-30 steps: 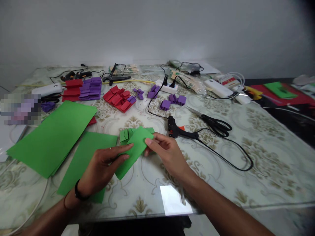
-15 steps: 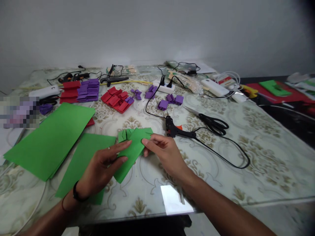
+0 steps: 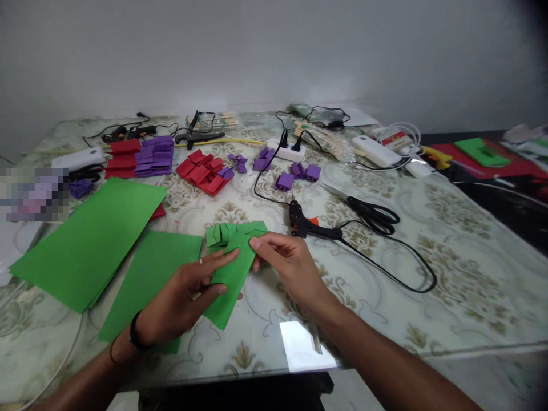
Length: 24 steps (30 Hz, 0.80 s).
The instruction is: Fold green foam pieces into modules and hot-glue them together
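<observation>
While the left hand (image 3: 188,294) presses the green paper strip (image 3: 229,279) flat, the right hand (image 3: 285,265) pinches its top edge.

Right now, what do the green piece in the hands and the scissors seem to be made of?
Green piece: probably matte paper, thin, flat, creased sharply. Scissors: handles look like black plastic; blades greyish, probably metal.

Plain grey wall (image 3: 274,51) — glass-topped patterned table (image 3: 449,274)
</observation>
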Tool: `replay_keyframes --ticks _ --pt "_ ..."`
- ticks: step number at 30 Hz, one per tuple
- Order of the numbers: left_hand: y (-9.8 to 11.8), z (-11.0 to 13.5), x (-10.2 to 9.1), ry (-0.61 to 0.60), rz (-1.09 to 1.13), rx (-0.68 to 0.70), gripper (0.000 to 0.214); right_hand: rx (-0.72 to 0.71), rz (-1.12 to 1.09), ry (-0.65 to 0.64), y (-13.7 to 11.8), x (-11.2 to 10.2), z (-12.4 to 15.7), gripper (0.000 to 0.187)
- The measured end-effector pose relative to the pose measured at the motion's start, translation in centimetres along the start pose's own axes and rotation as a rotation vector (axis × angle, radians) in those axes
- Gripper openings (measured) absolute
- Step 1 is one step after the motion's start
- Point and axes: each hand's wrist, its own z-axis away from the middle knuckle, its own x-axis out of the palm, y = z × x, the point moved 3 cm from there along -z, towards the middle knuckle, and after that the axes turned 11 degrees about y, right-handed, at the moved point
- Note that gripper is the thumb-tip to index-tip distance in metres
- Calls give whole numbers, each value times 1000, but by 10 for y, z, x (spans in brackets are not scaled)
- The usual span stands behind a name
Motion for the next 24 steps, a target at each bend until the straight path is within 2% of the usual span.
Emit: replay_keyframes --ticks 3,8,12,17,22,24 --pt "-1 0 1 -19 5 -7 59 -7 15 10 1 -1 -1 41" --pt "-4 0 1 63 0 -11 63 40 20 -49 4 2 -2 42" --pt "-6 -1 0 102 -19 -34 64 56 105 -91 4 4 -2 47" --pt "-4 -3 0 70 4 -3 64 54 161 -76 4 4 -2 51" --pt "-2 -3 1 8 129 -61 63 51 156 -77 4 3 -3 51" --pt "0 -3 1 4 152 -98 64 38 156 -114 3 4 -2 50"
